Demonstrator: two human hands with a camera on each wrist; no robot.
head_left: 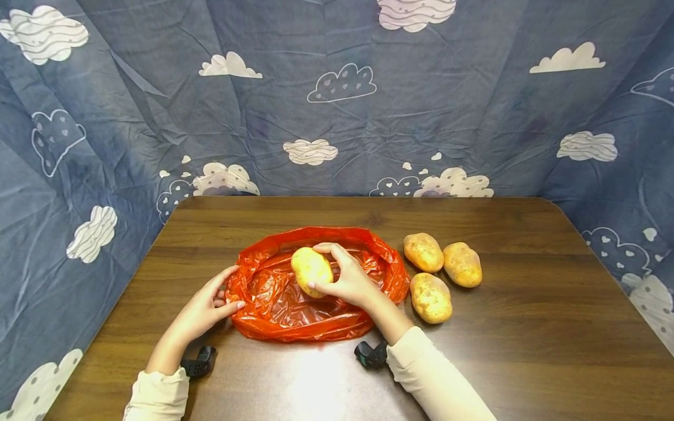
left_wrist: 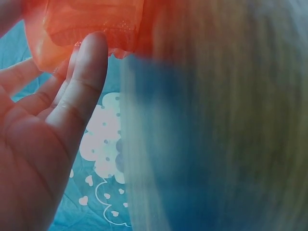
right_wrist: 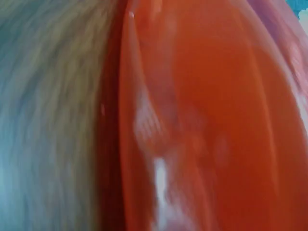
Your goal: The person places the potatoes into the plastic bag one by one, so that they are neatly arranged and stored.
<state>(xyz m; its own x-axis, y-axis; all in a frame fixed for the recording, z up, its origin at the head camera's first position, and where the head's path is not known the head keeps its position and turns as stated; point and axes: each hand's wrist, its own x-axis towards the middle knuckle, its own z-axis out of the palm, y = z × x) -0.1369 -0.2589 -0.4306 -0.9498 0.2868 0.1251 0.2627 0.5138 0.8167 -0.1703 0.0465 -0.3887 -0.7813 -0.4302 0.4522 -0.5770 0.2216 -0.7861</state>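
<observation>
While the right hand (head_left: 347,283) grips a yellow potato (head_left: 310,270) between thumb and fingers over the red plastic bag (head_left: 302,333), which lies with its mouth spread wide, the left hand (head_left: 202,310) holds the bag's left edge, thumb and forefinger well apart, though how firmly is hard to tell. Three more potatoes (head_left: 431,298) sit on the wooden table (head_left: 532,316) near the bag's right rim. Good handling here probably means steadying that soft edge and releasing the potato low, clear of the thin sides.
</observation>
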